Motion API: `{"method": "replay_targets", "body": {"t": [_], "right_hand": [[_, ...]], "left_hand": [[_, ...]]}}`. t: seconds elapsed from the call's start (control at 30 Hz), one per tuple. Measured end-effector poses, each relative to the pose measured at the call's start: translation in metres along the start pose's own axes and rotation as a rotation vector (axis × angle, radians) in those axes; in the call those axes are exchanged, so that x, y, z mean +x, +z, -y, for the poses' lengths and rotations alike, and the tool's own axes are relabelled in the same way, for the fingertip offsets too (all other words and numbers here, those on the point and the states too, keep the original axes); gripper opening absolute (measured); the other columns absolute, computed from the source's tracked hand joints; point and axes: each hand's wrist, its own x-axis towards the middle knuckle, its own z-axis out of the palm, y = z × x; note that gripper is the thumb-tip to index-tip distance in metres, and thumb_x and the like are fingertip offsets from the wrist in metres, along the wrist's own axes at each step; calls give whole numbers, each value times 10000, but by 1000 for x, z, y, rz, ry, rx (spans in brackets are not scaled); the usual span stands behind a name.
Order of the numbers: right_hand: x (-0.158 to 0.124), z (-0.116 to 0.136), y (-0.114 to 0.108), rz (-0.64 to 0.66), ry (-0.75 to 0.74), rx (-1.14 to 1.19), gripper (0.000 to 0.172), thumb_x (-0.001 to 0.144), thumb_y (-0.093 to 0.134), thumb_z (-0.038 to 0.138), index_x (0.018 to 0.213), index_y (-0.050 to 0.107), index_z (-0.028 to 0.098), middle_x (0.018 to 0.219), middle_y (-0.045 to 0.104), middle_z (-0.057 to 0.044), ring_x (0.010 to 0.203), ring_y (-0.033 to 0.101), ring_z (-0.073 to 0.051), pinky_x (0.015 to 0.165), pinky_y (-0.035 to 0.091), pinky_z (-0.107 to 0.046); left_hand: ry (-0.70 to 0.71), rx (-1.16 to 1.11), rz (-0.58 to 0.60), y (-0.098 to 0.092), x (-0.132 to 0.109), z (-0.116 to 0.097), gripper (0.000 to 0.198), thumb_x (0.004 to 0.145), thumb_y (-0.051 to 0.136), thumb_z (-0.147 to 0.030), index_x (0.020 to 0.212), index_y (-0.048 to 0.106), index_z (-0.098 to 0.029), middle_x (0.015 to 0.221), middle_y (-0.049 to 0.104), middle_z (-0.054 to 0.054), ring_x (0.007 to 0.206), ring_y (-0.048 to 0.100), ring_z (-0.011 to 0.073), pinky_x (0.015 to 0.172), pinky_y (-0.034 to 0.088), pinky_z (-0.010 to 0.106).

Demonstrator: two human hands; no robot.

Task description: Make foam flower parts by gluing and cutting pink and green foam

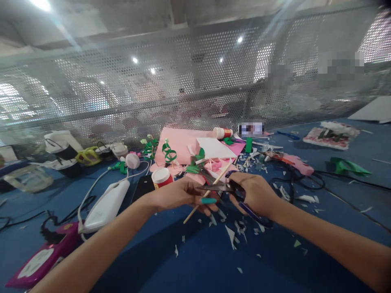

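My right hand [253,193] is closed around the dark blue handles of a pair of scissors [221,186], whose blades stand apart and point left. Fingers of my left hand [183,193] are wrapped round a thin wooden stick [190,215] that slants up to the right, crossing the blades. A small teal piece [208,200] shows at the left fingers, beside the stick. Green paper leaves [193,167] lie just beyond the left hand. What else the left fingers pinch is hidden.
A red and white cup [161,177] stands behind my left forearm. White power bank [106,205] and purple power strip [45,258] lie left. Pink paper [174,142], a glue gun [295,162], cables and paper scraps cover the blue table [207,268]. Behind rises a perforated metal screen [122,93].
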Motion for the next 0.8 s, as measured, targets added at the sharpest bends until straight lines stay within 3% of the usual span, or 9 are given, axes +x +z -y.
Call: {"method": "replay_targets", "body": {"t": [0.07, 0.13, 0.3, 0.43, 0.5, 0.67, 0.8], "right_hand": [[0, 0, 0, 1, -25, 7, 65, 643, 486, 213, 658, 423, 203, 629, 527, -7, 565, 470, -125, 543, 343, -222], [-1, 0, 0, -1, -28, 6, 62, 646, 484, 215, 662, 426, 203, 625, 521, -4, 557, 462, -122, 541, 340, -223], [-3, 6, -1, -11, 76, -6, 52, 662, 488, 240, 656, 458, 198, 623, 545, -16, 522, 472, -123, 516, 333, -228], [-4, 10, 3, 39, 170, 14, 70, 677, 486, 259, 658, 501, 193, 634, 602, -42, 523, 534, -145, 531, 361, -241], [-4, 9, 6, 39, 195, 3, 82, 677, 492, 265, 668, 522, 189, 638, 625, -54, 557, 574, -173, 562, 383, -256], [-2, 3, 6, 40, 226, 4, 136, 688, 482, 275, 708, 572, 174, 675, 663, -80, 582, 601, -188, 586, 405, -267], [-1, 1, 3, 23, 217, -33, 143, 676, 492, 272, 704, 589, 170, 636, 655, -71, 537, 583, -172, 532, 385, -256]], "left_hand": [[10, -24, 30, -5, 0, 1, 178, 748, 626, -208, 890, 709, -140, 852, 720, 86, 658, 663, 131, 673, 534, 266], [34, -34, -28, -4, 1, 2, 106, 710, 644, -174, 770, 718, -128, 751, 716, 75, 594, 646, 124, 622, 529, 252], [30, 97, -345, 7, 3, 1, 126, 635, 634, -88, 692, 725, -154, 593, 682, 13, 534, 610, 107, 559, 508, 222], [145, 260, -614, 16, 1, 2, 182, 618, 629, -60, 725, 736, -161, 718, 713, 18, 658, 623, 122, 589, 494, 197], [180, 321, -668, 20, 1, 2, 203, 648, 596, -52, 744, 737, -161, 755, 714, 21, 721, 626, 136, 610, 493, 196], [116, 211, -612, 19, 5, -2, 223, 652, 615, -70, 825, 728, -153, 794, 709, 32, 724, 633, 137, 660, 519, 231], [83, -23, -357, 8, 8, -1, 229, 698, 636, -177, 914, 708, -164, 825, 707, 38, 682, 650, 131, 692, 547, 292]]}}
